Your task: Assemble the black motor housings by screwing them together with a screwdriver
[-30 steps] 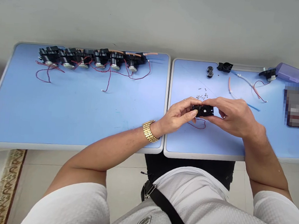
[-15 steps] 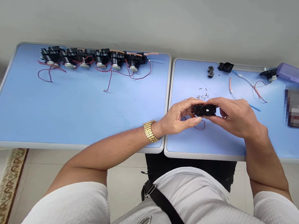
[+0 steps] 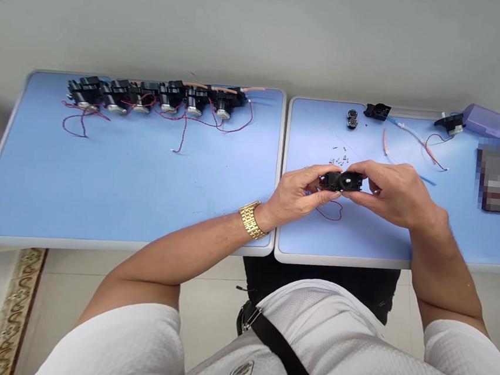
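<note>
Between both hands, above the right-hand table, is a black plastic pump housing [image 3: 342, 181] with a small white shaft on its upper face. My left hand [image 3: 298, 191] is closed on its left end, thumb at the near side and fingers at the far side. The other end is pinched by my right hand [image 3: 393, 192]. A thin red wire [image 3: 336, 212] loops out below the housing onto the table. Small metal screws [image 3: 340, 160] lie scattered just beyond the hands. Part of the housing is hidden by my fingers.
Several black pump units [image 3: 170, 97] with red wires line the back of the left table [image 3: 134, 194]. Toward the back right are two round black parts [image 3: 352, 119], a black casing [image 3: 377, 111], tubing [image 3: 414, 137], a small motor unit [image 3: 452, 124], a purple case [image 3: 497, 126] and a blurred dark object [image 3: 498, 179].
The housing has tilted slightly and risen a little in view. My left thumb has shifted left, down off its upper face to the near edge. Both hands keep their hold.
</note>
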`<control>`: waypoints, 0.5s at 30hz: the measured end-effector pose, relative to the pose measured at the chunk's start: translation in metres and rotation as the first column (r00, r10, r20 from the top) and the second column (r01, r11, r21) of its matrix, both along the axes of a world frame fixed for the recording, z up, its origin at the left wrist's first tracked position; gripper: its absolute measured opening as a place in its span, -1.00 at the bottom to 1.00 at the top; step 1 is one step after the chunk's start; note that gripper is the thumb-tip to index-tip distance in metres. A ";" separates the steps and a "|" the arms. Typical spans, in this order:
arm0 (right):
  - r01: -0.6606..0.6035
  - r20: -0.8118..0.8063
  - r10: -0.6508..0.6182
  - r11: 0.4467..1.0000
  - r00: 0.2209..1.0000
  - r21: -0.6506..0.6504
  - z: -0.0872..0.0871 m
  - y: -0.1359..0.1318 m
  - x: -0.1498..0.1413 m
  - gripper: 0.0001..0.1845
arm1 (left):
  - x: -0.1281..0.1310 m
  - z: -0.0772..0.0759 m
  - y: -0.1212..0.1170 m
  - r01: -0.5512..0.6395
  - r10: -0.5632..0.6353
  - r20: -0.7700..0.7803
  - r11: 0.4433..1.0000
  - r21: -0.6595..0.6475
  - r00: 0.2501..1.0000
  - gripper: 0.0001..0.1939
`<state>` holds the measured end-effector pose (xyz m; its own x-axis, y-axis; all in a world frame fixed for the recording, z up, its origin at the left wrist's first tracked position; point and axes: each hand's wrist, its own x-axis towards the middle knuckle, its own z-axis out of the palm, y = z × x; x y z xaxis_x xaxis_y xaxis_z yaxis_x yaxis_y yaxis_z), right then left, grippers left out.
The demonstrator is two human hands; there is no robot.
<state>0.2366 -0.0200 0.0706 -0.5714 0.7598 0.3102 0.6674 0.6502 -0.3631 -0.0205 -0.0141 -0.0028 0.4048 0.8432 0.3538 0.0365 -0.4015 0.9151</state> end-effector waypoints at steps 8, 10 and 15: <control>0.017 0.039 -0.016 1.000 0.999 -0.018 0.000 -0.001 0.001 -0.73 | -0.001 0.001 -0.001 0.061 -0.059 0.021 0.995 -0.085 0.998 -0.50; 0.009 0.039 -0.008 1.000 0.999 -0.012 0.000 -0.001 0.002 -0.73 | -0.001 0.001 -0.001 0.077 -0.073 0.038 0.991 -0.107 0.997 -0.49; 0.003 0.016 -0.002 1.000 1.000 -0.016 0.001 0.000 0.002 -0.70 | -0.001 0.000 -0.002 0.107 -0.098 0.065 0.984 -0.145 0.993 -0.47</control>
<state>0.2385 -0.0204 0.0711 -0.5745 0.7660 0.2884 0.6748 0.6427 -0.3628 -0.0217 -0.0158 -0.0024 0.4745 0.8432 0.2527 -0.0516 -0.2600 0.9642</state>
